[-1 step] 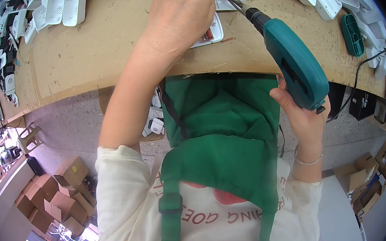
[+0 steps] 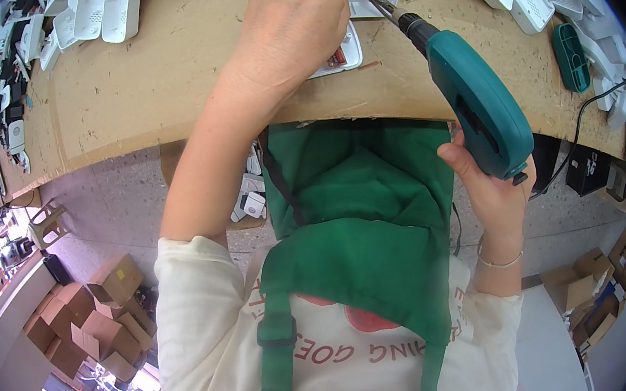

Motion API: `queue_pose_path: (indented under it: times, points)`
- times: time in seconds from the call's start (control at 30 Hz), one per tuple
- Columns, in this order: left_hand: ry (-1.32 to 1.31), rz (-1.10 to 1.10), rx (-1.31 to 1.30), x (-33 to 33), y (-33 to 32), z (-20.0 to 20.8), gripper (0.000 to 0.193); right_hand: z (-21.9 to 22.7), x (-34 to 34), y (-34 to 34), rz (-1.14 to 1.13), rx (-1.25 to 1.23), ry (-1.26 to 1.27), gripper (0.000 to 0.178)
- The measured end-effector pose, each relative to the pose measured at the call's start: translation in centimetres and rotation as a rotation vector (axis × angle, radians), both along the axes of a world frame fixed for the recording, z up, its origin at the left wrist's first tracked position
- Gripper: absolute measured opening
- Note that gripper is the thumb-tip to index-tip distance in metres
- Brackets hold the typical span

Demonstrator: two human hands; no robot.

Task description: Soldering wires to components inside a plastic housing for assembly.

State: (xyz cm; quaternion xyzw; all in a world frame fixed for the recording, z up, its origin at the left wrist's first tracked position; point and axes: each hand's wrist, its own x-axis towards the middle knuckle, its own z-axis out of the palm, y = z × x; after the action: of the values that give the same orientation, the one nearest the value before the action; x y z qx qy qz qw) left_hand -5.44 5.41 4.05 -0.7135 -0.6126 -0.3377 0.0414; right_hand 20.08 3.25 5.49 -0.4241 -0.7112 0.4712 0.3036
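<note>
Both hands sit exactly as in the earlier frame; nothing has shifted that I can make out. Left hand [image 2: 292, 17] lies palm-down with fingers curled over a white plastic casing [image 2: 347, 47] near the front edge of the brown workbench [image 2: 156, 75], pinning it in place. A sliver of red shows inside the casing by the knuckles. Right hand [image 2: 486, 185] is wrapped closed around the grip of a teal power screwdriver [image 2: 476, 110], whose bit angles up and left to the casing just beside the left hand's fingers.

At the bench's far left, white casings [image 2: 109, 6] lie in a loose heap, two with oval openings facing up. Below the bench on the left, brown cardboard boxes [image 2: 90, 321] are stacked on the floor. At the far right of the bench rests a teal oblong part [image 2: 571, 57] among more white shells, and further brown cartons [image 2: 598, 289] stand on the floor below. Any labels on them are too small to tell.
</note>
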Motion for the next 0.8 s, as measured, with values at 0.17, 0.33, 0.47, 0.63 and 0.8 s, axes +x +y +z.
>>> queue_pose_path:
  times: [0.17, 0.33, 0.47, 0.63, 0.8]
  points:
    - [-0.009, 0.01, -0.019, 0.11, 0.13, 0.06, 0.008, 0.08, -0.09, -0.04, -0.003, 0.021, 0.002, 0.058]
    - [0.014, 0.002, 0.021, 0.01, 0.17, -0.15, 0.008, 0.54, -0.29, -0.2, 0.002, -0.025, -0.006, 0.058]
    - [0.033, 0.006, 0.022, 0.12, 0.07, 0.11, 0.008, 0.54, -0.19, -0.3, -0.01, -0.021, -0.012, 0.055]
    - [0.013, -0.013, 0.035, 0.02, 0.12, 0.04, 0.008, 0.34, 0.11, -0.32, -0.007, -0.012, -0.02, 0.048]
    - [0.017, 0.004, 0.023, 0.03, 0.13, 0.02, 0.009, 0.7, 0.17, -0.7, -0.045, -0.076, 0.035, 0.04]
